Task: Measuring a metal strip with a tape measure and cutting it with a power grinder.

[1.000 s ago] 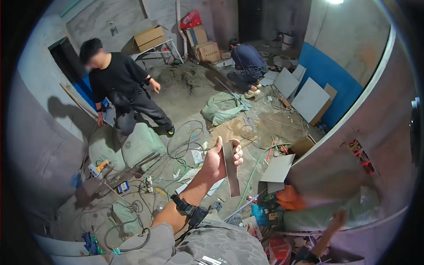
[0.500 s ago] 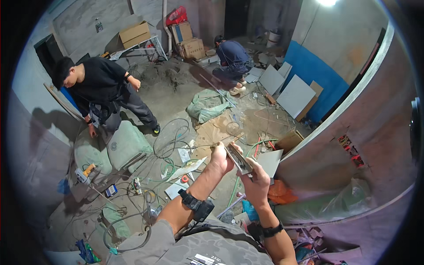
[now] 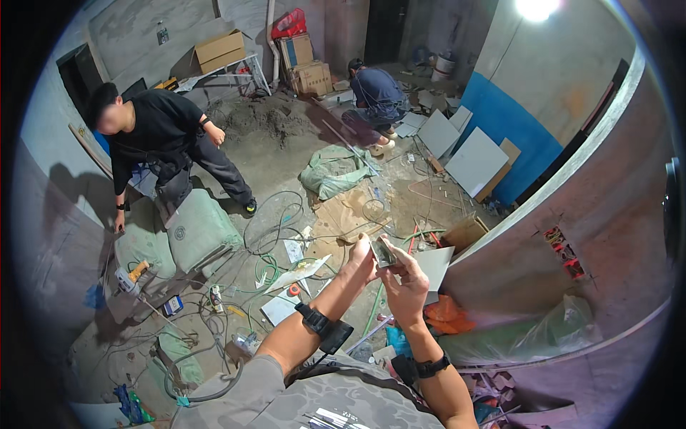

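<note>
In front of my body, both hands hold a small, flat, rectangular grey-brown piece [image 3: 384, 254] with pale edges. Its exact kind I cannot make out. My left hand [image 3: 362, 259] grips its left edge, thumb toward the far end. On the opposite side, the fingers of my right hand [image 3: 406, 284] close round its near right part. Beyond my right hand a pale square tile [image 3: 434, 267] leans near the wall's end. Below the hands, on the floor, are a brown cardboard sheet [image 3: 346, 211] and white board scraps [image 3: 304, 274].
At left a person in black [image 3: 161, 136] bends over filled green sacks [image 3: 204, 232], a yellow-handled power tool [image 3: 133, 276] nearby. Another person [image 3: 379, 96] squats at the back beside leaning white tiles [image 3: 477, 159]. Cables and a green hose [image 3: 268, 270] tangle on the floor; a curved wall edge [image 3: 543, 187] stands right.
The held piece has turned, its broader face now showing more toward me. My right hand has shifted slightly left and its fingers have regripped. The person at left has moved their lower hand left.
</note>
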`<action>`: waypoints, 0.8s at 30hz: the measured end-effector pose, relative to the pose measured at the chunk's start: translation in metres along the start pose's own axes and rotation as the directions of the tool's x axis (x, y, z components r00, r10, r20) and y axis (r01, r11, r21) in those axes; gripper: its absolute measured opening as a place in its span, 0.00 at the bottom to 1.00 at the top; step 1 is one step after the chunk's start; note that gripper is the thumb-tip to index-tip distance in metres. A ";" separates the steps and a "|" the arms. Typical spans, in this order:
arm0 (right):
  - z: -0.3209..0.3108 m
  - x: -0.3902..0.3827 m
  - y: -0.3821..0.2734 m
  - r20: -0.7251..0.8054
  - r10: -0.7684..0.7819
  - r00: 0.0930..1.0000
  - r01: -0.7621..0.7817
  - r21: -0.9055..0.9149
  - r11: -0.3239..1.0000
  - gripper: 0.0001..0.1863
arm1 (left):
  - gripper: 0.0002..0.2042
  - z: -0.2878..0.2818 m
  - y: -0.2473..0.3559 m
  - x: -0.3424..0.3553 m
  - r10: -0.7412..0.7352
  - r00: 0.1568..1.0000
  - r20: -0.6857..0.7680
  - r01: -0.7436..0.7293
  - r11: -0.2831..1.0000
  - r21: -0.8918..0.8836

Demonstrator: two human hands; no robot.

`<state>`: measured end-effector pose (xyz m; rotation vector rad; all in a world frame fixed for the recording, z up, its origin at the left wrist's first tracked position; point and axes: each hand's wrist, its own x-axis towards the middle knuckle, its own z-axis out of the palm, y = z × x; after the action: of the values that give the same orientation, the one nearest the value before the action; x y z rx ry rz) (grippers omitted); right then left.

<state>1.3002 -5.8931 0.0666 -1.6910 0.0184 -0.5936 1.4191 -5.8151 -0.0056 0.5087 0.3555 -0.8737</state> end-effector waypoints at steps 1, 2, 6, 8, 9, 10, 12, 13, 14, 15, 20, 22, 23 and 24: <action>0.000 0.001 0.000 0.002 -0.019 1.000 0.019 -0.008 1.000 0.25 | 0.34 0.009 0.001 -0.011 0.011 1.000 0.014 -0.011 0.999 0.039; 0.000 0.002 0.000 0.003 -0.038 0.999 0.038 -0.017 0.999 0.25 | 0.34 0.020 0.001 -0.022 0.020 0.999 0.028 -0.022 0.997 0.078; 0.001 0.002 -0.008 -0.026 -0.023 0.999 0.023 -0.004 1.000 0.25 | 0.34 0.042 0.005 -0.041 0.076 0.996 -0.049 -0.062 0.970 0.236; 0.001 0.000 -0.015 0.030 0.002 1.000 0.000 -0.056 0.998 0.26 | 0.34 0.012 0.007 -0.006 0.036 0.995 0.095 -0.024 0.993 -0.118; -0.004 -0.002 -0.022 0.071 0.053 0.996 -0.050 -0.052 0.997 0.29 | 0.34 0.023 0.009 -0.010 0.079 0.997 0.024 -0.075 0.988 -0.133; -0.006 -0.005 -0.031 0.128 0.025 0.991 -0.022 -0.023 0.999 0.31 | 0.33 0.021 0.012 -0.007 0.161 0.981 0.111 -0.143 0.978 -0.150; -0.023 -0.020 -0.029 0.225 0.127 0.966 -0.158 0.123 0.980 0.31 | 0.31 0.024 0.016 -0.010 0.354 0.913 0.203 -0.344 0.935 -0.087; -0.025 -0.027 -0.035 0.228 0.245 0.942 -0.313 0.345 0.885 0.28 | 0.32 0.038 0.015 -0.021 0.431 0.873 0.229 -0.446 0.895 0.013; -0.036 -0.031 -0.038 0.240 0.371 0.897 -0.423 0.225 0.878 0.24 | 0.33 0.049 0.017 -0.033 0.460 0.858 0.230 -0.502 0.845 0.183; -0.037 -0.033 -0.041 0.233 0.389 0.891 -0.430 0.167 0.887 0.22 | 0.34 0.054 0.018 -0.041 0.479 0.830 0.285 -0.538 0.823 0.184; -0.041 -0.051 -0.017 0.037 0.222 0.974 -0.215 -0.127 0.968 0.12 | 0.28 0.070 0.016 -0.079 0.358 0.719 0.596 -0.660 0.620 0.424; -0.042 -0.056 -0.012 -0.022 0.195 0.981 -0.196 -0.128 0.972 0.10 | 0.21 0.074 0.007 -0.097 0.317 0.715 0.623 -0.674 0.549 0.495; -0.044 -0.057 -0.009 -0.027 0.128 0.991 -0.131 -0.246 0.960 0.10 | 0.16 0.071 0.007 -0.099 0.262 0.697 0.667 -0.674 0.557 0.485; -0.045 -0.059 -0.006 -0.026 0.064 0.998 -0.069 -0.361 0.930 0.10 | 0.13 0.071 0.006 -0.105 0.225 0.692 0.686 -0.669 0.556 0.493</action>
<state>1.2296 -5.9137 0.0546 -2.0349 0.2059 -0.5759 1.3676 -5.7850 0.1070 0.9964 -0.7151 -0.5437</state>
